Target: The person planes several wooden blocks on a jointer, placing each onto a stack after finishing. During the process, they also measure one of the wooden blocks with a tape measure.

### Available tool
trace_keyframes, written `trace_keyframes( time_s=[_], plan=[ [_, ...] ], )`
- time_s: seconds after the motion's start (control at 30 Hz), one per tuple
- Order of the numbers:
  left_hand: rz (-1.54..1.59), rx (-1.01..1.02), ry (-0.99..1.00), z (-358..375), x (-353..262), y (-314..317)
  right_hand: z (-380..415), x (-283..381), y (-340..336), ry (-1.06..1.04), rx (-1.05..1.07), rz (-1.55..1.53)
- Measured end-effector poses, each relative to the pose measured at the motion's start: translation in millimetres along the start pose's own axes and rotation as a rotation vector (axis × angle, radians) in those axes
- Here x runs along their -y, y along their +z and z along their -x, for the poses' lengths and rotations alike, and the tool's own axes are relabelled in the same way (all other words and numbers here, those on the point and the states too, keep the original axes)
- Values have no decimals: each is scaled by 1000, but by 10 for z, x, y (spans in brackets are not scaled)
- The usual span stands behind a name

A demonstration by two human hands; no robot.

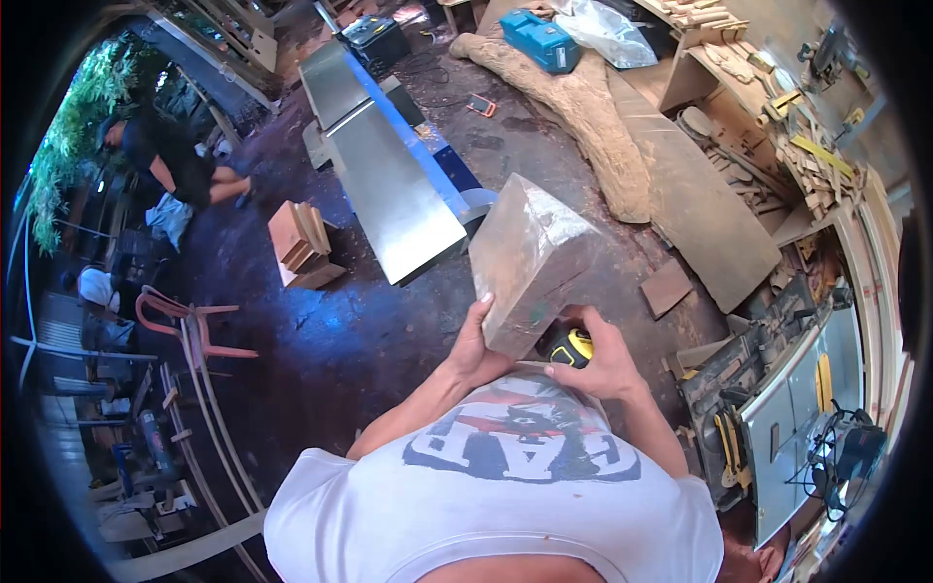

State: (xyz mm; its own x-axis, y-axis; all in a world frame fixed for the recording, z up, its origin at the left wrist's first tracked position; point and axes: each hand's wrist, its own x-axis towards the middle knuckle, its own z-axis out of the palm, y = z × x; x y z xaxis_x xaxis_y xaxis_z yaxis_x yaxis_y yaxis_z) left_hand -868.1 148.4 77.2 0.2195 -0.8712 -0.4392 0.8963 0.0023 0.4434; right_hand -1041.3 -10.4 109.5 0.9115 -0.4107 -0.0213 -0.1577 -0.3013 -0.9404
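A large squared wooden block (530, 257), pale with a shiny patch near its top, stands tilted in front of my chest. My left hand (476, 345) grips its lower left side, thumb along the face and the other fingers hidden behind it. Close by the block's lower right edge, my right hand (604, 355) is curled round a yellow and black tape measure (571, 348). The tape's blade cannot be made out. Both hands are near the front of the white T-shirt (525, 437).
A jointer with a long metal bed (394, 194) stands ahead. Stacked boards (301, 243) lie left of it, near a red chair frame (199, 325). A raw log (583, 126), blue case (539, 41) and table saw (802, 418) are to the right. Another person (170, 160) bends far left.
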Motion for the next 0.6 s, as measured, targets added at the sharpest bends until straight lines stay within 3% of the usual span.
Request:
trace_keyframes(
  time_s=[0.2, 0.3, 0.37, 0.5, 0.6],
  plan=[
    [-11, 9, -43, -96, 49, 94, 163, -110, -119, -60, -5, 150],
    [-7, -24, -56, -168, 31, 112, 309, -305, -342, 27, 41, 253],
    [9, -88, -54, -176, 51, 111, 484, -591, -672, 121, 102, 348],
    [-38, 11, -111, -334, 61, 9, 980, -899, -1342, 264, 173, 435],
    [-183, -125, -129, -249, -120, 173, 1326, -838, -2074, 238, -4, 515]
  ],
)
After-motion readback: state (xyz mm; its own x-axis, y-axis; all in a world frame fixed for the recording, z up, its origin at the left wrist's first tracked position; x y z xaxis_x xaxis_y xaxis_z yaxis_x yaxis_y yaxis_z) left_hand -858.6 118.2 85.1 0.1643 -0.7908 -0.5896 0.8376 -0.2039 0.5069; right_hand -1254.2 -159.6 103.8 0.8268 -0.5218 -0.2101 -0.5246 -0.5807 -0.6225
